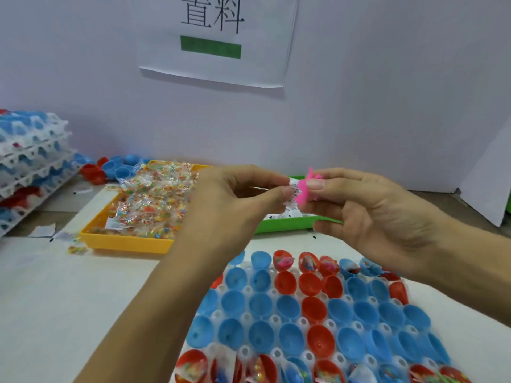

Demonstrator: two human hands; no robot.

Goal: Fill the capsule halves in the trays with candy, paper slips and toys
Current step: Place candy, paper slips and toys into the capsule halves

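Right now both hands are raised in the middle of the frame, meeting above the far edge of the tray. The left hand [237, 194] pinches a small white paper slip [294, 189] between thumb and forefinger, its other fingers curled loosely behind. The right hand [367, 205] holds a little pink toy [304, 190] at its fingertips, thumb on top, and the slip sits right against the toy, so the two hands nearly touch.

Below them, in the lower right of the frame, lies the white tray [276, 293] packed with blue and red capsule halves [287, 305], open side up. Most in the middle rows look hollow; the ones along the top row [308, 262] and the bottom edge [193, 367] already have colourful bits and paper inside.

Behind the left hand, centre left, a yellow bin [124, 240] is heaped with clear candy packets [154, 194]. A green bin [284, 223] shows between and under the two hands, with white slips in it. At the far left, stacked trays [30, 161] with more capsule halves lean on the table, with loose red and blue halves [110, 168] beside them. A printed paper sign [215, 40] hangs on the white wall at the top centre.
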